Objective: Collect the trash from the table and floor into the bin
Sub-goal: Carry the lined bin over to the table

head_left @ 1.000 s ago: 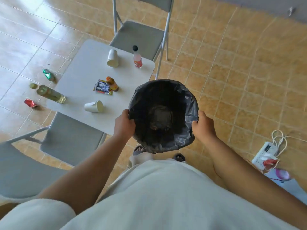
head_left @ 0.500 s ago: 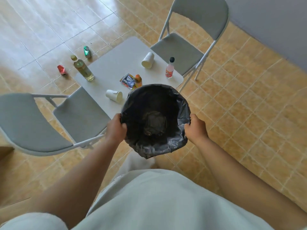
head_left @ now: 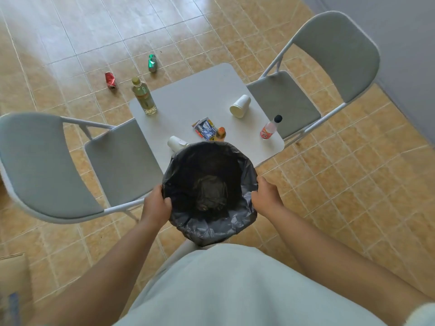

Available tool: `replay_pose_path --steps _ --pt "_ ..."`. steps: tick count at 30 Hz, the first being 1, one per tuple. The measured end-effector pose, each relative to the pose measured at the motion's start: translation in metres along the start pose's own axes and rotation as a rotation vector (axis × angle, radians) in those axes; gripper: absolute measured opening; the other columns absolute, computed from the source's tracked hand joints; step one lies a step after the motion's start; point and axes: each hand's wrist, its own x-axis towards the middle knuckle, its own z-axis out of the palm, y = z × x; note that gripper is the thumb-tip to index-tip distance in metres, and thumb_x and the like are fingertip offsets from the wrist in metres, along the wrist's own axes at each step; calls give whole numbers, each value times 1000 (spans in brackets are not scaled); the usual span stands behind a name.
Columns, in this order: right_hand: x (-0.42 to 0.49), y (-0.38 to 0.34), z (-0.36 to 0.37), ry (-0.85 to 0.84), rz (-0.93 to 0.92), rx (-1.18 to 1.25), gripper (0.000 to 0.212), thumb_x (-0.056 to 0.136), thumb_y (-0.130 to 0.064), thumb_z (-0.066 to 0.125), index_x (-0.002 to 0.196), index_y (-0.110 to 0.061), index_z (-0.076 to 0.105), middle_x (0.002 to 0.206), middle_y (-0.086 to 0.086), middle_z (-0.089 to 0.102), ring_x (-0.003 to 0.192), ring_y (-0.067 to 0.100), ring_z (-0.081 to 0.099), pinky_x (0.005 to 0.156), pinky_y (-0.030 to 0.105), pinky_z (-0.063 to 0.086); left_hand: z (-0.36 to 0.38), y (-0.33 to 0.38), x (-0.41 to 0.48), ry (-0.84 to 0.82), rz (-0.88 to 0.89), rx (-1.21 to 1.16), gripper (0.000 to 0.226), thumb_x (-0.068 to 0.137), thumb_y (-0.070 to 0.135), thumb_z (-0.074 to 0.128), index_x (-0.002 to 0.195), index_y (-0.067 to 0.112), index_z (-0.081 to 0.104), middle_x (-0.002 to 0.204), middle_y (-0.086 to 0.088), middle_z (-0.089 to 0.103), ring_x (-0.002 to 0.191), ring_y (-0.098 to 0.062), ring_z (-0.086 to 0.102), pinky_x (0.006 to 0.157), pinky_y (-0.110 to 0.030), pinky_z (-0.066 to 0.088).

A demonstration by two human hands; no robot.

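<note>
I hold a bin (head_left: 186, 222) lined with a black bag by its rim, my left hand (head_left: 156, 204) on its left side and my right hand (head_left: 264, 194) on its right. It hangs over the near edge of a small white table (head_left: 195, 100). On the table lie two white paper cups (head_left: 240, 106) (head_left: 175, 144), a blue snack wrapper (head_left: 205, 128), a small orange bottle (head_left: 220, 134), a pink bottle with a black cap (head_left: 270, 128) and a yellowish drink bottle (head_left: 144, 96). A red can (head_left: 110, 80) and a green can (head_left: 152, 63) lie on the tiled floor beyond.
Two grey folding chairs flank the table, one at the left (head_left: 58, 165) and one at the right (head_left: 317, 74). A cardboard box (head_left: 14, 278) sits at the lower left. A grey wall (head_left: 400, 43) runs along the right.
My view has swung round the table, so it now sits straight ahead with a chair on each side. The bin has stayed in both hands, close to the table's near edge.
</note>
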Motion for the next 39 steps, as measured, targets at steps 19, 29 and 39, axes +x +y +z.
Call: replay_pose_path --steps 19,29,39 --pt "128 -63 -40 -285 -458 -285 26 98 -12 54 123 -15 50 118 9 60 91 24 57 79 32 53 50 33 -44 367 -463 -244 17 91 7 52 100 21 50 91 -2 59 81 -23 58 64 -29 45" --pt "167 -71 -59 -364 -643 -309 36 98 -12 50 133 -20 50 122 9 62 107 34 61 90 42 54 103 56 -66 489 -553 -308 17 90 13 60 107 15 54 103 -9 61 90 -28 58 70 -31 42" --pt "193 -68 -51 -213 -643 -63 45 96 -56 45 114 -20 65 103 -1 70 83 10 62 62 17 49 95 46 -43 458 -165 244 91 92 59 45 156 14 0 165 -5 -4 151 -22 -5 121 -43 11"
